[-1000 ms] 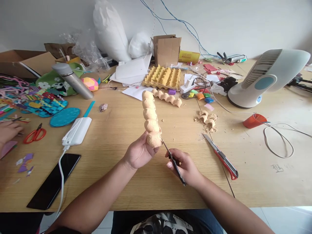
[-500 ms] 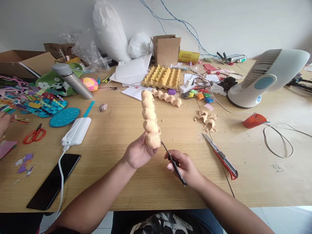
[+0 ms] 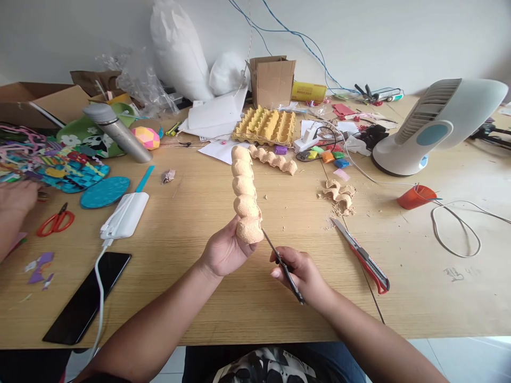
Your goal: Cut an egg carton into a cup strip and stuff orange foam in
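My left hand (image 3: 225,250) is closed round the bottom cup of a tan strip of egg-carton cups (image 3: 244,194), which it holds upright above the wooden table (image 3: 191,223). My right hand (image 3: 301,274) grips black-handled scissors (image 3: 281,263); their blade tips touch the lower right edge of the bottom cup. A second cut strip of cups (image 3: 275,158) lies flat behind, in front of a yellow egg tray (image 3: 266,126). Carton scraps (image 3: 339,196) lie to the right.
A red utility knife (image 3: 363,258) lies right of my hands, a black phone (image 3: 85,295) and white power bank (image 3: 124,214) to the left. Another person's hand (image 3: 16,197) rests at the left edge by red scissors (image 3: 56,221). A white fan (image 3: 435,125) stands far right.
The carton strip and both my hands have barely shifted. The other person's hand at the left edge has moved back over the table near the coloured craft pieces.
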The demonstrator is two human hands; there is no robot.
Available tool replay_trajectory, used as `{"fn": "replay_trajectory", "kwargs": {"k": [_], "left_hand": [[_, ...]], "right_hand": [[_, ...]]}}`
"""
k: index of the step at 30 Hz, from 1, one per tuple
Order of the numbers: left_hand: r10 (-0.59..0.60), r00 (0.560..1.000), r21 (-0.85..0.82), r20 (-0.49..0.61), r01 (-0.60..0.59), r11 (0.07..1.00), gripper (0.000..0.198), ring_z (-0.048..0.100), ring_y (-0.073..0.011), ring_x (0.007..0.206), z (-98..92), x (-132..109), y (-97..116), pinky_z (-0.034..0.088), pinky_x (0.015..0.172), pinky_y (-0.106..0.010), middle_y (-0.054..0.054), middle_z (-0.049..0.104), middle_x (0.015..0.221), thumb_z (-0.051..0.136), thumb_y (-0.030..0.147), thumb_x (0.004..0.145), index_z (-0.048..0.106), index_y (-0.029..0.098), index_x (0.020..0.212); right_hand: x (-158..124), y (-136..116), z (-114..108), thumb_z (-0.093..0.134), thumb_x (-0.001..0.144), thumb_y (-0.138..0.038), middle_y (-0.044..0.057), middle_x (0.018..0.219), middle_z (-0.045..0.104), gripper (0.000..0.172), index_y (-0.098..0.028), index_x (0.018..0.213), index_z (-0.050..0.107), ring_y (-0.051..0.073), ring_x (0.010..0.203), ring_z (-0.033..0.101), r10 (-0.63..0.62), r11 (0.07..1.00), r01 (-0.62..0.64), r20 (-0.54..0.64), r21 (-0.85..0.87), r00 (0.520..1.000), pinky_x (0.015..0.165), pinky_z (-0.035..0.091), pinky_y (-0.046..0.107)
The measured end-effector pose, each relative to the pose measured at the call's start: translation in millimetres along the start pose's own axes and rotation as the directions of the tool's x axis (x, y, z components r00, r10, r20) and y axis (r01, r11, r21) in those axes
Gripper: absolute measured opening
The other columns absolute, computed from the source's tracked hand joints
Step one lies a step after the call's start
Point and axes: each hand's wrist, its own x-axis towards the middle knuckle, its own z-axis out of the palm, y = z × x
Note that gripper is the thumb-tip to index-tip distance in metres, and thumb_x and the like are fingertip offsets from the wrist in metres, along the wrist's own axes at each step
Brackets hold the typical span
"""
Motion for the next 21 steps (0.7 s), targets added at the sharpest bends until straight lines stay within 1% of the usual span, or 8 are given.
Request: {"fn": "replay_trajectory", "kwargs": {"k": [4, 7, 9, 11, 13, 16, 19, 21], "left_hand": [[-0.002, 0.998, -0.041, 0.059, 0.005, 0.999, 0.017, 0.072, -0.0146, 0.084, -4.6, 1, 0, 0.061, 0.070, -0.026, -0.002, 0.076, 0.105, 0.075, 0.019, 0.090, 0.072, 0.023, 0.106], [0.002, 0.999, -0.049, 0.041, 0.000, 0.999, 0.013, 0.072, -0.0143, 0.085, -6.5, 1, 0, 0.058, 0.067, -0.024, -0.003, 0.077, 0.104, 0.076, 0.018, 0.089, 0.072, 0.022, 0.101], [0.017, 1.000, -0.065, 0.024, -0.015, 0.998, 0.011, 0.071, -0.0137, 0.084, -5.9, 1, 0, 0.057, 0.065, -0.023, -0.002, 0.078, 0.106, 0.074, 0.017, 0.091, 0.072, 0.022, 0.100], [0.035, 0.999, -0.095, 0.009, -0.034, 0.995, 0.008, 0.072, -0.0127, 0.084, -4.2, 2, -1, 0.056, 0.064, -0.022, -0.001, 0.079, 0.108, 0.072, 0.016, 0.093, 0.073, 0.022, 0.098], [0.054, 0.998, -0.125, -0.013, -0.056, 0.991, 0.011, 0.072, -0.0115, 0.084, -2.3, 4, -1, 0.055, 0.064, -0.021, 0.000, 0.080, 0.108, 0.068, 0.015, 0.096, 0.074, 0.023, 0.099], [0.056, 0.996, -0.139, -0.071, -0.066, 0.988, 0.013, 0.072, -0.0093, 0.080, 0.1, 6, -1, 0.056, 0.063, -0.020, 0.001, 0.081, 0.103, 0.065, 0.015, 0.100, 0.075, 0.023, 0.103], [0.031, 0.989, -0.127, -0.143, -0.050, 0.991, 0.011, 0.072, -0.0079, 0.074, 2.0, 8, 0, 0.056, 0.060, -0.018, 0.002, 0.081, 0.097, 0.065, 0.015, 0.101, 0.074, 0.021, 0.104], [0.026, 0.985, -0.123, -0.170, -0.048, 0.991, 0.009, 0.072, -0.0077, 0.071, 2.9, 8, 0, 0.056, 0.058, -0.017, 0.002, 0.080, 0.094, 0.065, 0.016, 0.102, 0.074, 0.020, 0.104]], "right_hand": [[0, 2, 2, 0.077, 0.091, -0.062, -0.006, 0.065, 0.047, 0.041, -0.023, 0.092, 0.063, 0.012, 0.060, 0.042, 0.022, 1.000, -0.021, -0.051, 0.012, 0.998, 0.057, 0.035, 0.027], [0, 9, 3, 0.066, 0.097, -0.066, -0.006, 0.066, 0.047, 0.042, -0.024, 0.097, 0.059, 0.012, 0.054, 0.042, 0.093, 0.986, -0.071, -0.138, 0.152, 0.986, 0.053, 0.036, 0.027], [1, 14, 2, 0.059, 0.100, -0.068, -0.005, 0.068, 0.049, 0.044, -0.024, 0.104, 0.058, 0.014, 0.057, 0.048, 0.103, 0.969, -0.053, -0.196, 0.242, 0.975, 0.055, 0.042, 0.028], [4, 18, 1, 0.058, 0.100, -0.071, -0.003, 0.074, 0.054, 0.048, -0.024, 0.111, 0.057, 0.017, 0.067, 0.057, 0.084, 0.953, -0.009, -0.238, 0.302, 0.968, 0.063, 0.050, 0.031], [7, 20, 0, 0.053, 0.100, -0.075, -0.002, 0.077, 0.055, 0.052, -0.024, 0.113, 0.056, 0.018, 0.071, 0.060, 0.099, 0.926, -0.012, -0.213, 0.376, 0.972, 0.067, 0.051, 0.033], [9, 17, -2, 0.044, 0.103, -0.075, -0.004, 0.070, 0.054, 0.052, -0.024, 0.109, 0.055, 0.017, 0.062, 0.055, 0.138, 0.909, -0.080, -0.115, 0.409, 0.984, 0.062, 0.046, 0.032], [7, 10, -3, 0.046, 0.106, -0.070, -0.004, 0.065, 0.055, 0.049, -0.022, 0.106, 0.056, 0.017, 0.061, 0.052, 0.097, 0.962, -0.078, -0.059, 0.262, 0.994, 0.063, 0.042, 0.032], [4, 5, -5, 0.050, 0.105, -0.068, -0.003, 0.067, 0.055, 0.046, -0.022, 0.105, 0.058, 0.016, 0.062, 0.050, 0.073, 0.984, -0.073, 0.006, 0.165, 0.997, 0.064, 0.041, 0.031]]}}
